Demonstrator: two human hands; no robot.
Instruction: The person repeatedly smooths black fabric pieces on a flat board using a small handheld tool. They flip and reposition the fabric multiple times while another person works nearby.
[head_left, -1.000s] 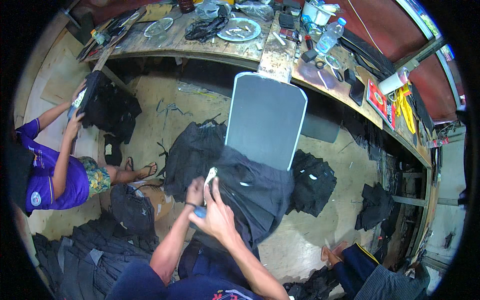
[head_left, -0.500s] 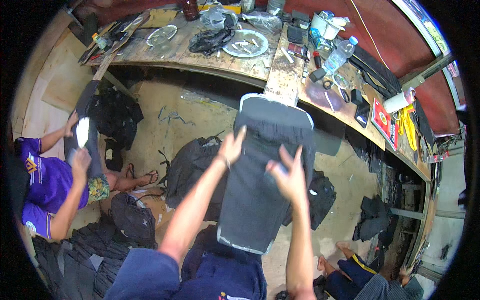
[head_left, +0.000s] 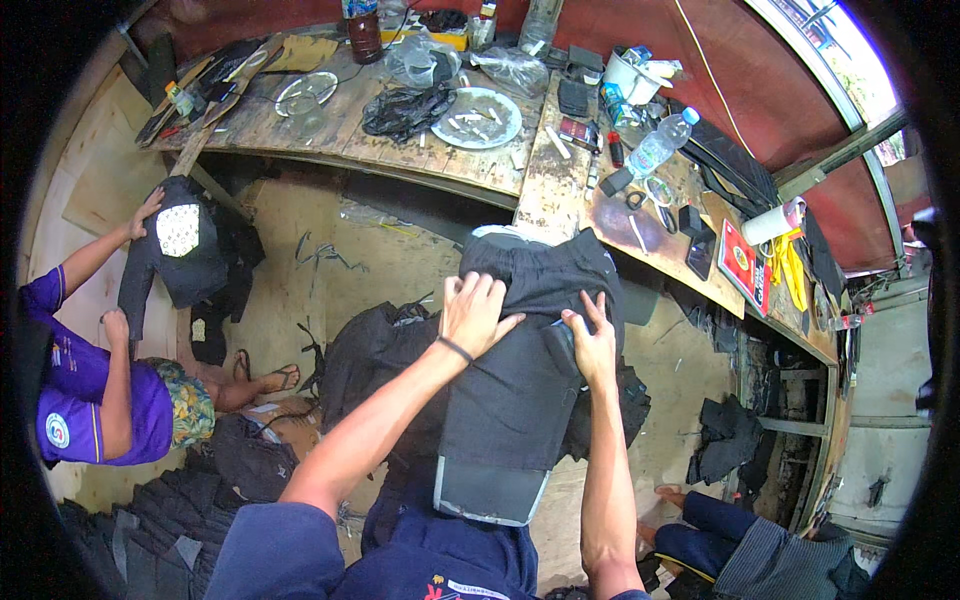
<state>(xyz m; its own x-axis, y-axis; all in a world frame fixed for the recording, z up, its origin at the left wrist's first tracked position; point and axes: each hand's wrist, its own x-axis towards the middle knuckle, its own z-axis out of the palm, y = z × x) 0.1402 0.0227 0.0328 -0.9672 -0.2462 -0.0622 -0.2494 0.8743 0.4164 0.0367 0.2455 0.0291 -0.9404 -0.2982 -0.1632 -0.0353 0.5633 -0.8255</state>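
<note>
A black cloth garment (head_left: 510, 400) with a gathered, elastic-looking edge is drawn over a long dark board (head_left: 490, 490) with a pale rim. The board's near end shows bare, while cloth bunches toward its far end. My left hand (head_left: 474, 318) is closed on the cloth at the left, fingers curled over a fold. At the right edge of the garment, my right hand (head_left: 592, 345) has two fingers raised. Its thumb presses a small dark flat piece (head_left: 562, 345) with a bluish edge, whose kind I cannot make out.
Beyond the board stands a wooden bench (head_left: 350, 120) with a plate (head_left: 477, 118) of white sticks, a water bottle (head_left: 665, 140) and a phone (head_left: 701, 252). At left, a co-worker in purple (head_left: 90, 370) handles a dark garment with a white patch (head_left: 178, 230). Another person (head_left: 770, 550) is at lower right.
The cloth has slid away from me along the board, baring its near end and bunching at the far end. My left hand has curled onto the cloth. The co-worker's garment has shifted.
</note>
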